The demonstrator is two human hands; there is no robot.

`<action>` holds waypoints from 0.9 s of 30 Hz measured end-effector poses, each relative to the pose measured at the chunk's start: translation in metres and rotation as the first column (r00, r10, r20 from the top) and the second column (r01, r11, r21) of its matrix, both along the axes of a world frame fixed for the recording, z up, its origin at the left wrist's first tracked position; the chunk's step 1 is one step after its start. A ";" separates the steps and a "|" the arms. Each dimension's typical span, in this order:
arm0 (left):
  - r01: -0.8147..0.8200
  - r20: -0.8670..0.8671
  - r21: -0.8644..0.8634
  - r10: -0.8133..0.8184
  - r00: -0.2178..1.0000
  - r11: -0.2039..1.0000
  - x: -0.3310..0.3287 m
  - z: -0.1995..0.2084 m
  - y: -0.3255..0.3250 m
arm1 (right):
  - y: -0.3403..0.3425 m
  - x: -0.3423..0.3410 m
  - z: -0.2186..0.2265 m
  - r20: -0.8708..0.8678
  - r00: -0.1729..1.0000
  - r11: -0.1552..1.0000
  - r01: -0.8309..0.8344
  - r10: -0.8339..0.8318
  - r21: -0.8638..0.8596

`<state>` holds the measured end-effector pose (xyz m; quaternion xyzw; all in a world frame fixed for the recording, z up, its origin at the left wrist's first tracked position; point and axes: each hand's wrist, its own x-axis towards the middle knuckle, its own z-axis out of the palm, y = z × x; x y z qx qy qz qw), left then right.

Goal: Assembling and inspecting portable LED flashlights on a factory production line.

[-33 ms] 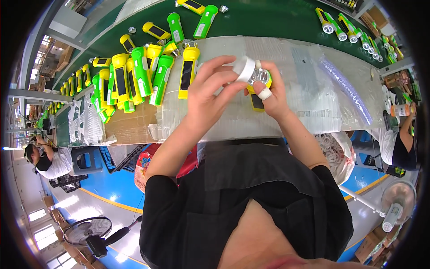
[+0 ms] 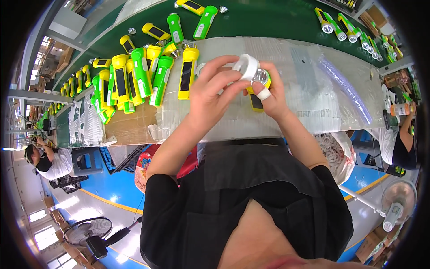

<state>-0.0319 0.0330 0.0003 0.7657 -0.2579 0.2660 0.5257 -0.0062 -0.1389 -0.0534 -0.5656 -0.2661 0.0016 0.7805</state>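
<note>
My left hand [image 2: 211, 92] pinches a white plastic ring cap [image 2: 249, 66] between thumb and fingers. My right hand [image 2: 274, 99] grips a yellow flashlight [image 2: 256, 103] whose dark panel faces up. The flashlight's clear, shiny reflector head [image 2: 260, 77] points toward the ring cap, which is tilted right beside it; whether they touch I cannot tell. White covers sit on fingertips of my right hand. Behind my left fingers, part of a pale ring [image 2: 199, 70] peeks out. Left of that hand, a yellow flashlight [image 2: 187, 74] lies on the wrapped work surface [image 2: 233, 121].
Green and yellow flashlights [image 2: 142, 74] are heaped at the left. More flashlights [image 2: 328, 28] stand on the green belt [image 2: 268, 20] beyond. A strip of bubble wrap [image 2: 347, 92] lies at the right. A bag of clear rings [image 2: 333, 154] hangs below the table's right front edge.
The ring cap has tipped so its opening shows more, and my left hand has shifted slightly to the right. The flashlight in my right hand has barely moved.
</note>
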 end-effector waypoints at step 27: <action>0.129 -0.119 0.337 -0.094 0.988 0.933 0.012 0.025 0.001 | -0.033 0.018 0.032 0.342 0.939 0.985 0.035 0.026 -0.171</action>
